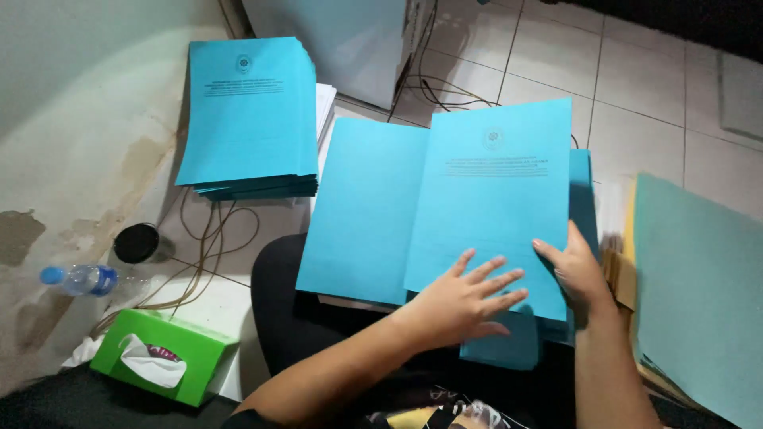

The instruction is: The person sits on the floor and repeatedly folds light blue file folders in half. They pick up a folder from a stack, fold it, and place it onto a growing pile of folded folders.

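Observation:
A blue paper cover [485, 199] lies in front of me, resting on my lap and a stack beneath, with a second blue sheet [362, 210] beside it on the left. My left hand [465, 294] lies flat with fingers spread on the lower part of the printed cover. My right hand [579, 270] grips the cover's lower right edge, thumb on top. More blue sheets [584, 187] show under the cover at the right.
A tall pile of blue printed covers [246, 119] stands at the far left on the tiled floor. A green tissue box [163, 357], a plastic water bottle [79, 280], a black round cap [137, 242] and cables [203, 246] lie left. Teal and yellow sheets [699, 294] stack at right.

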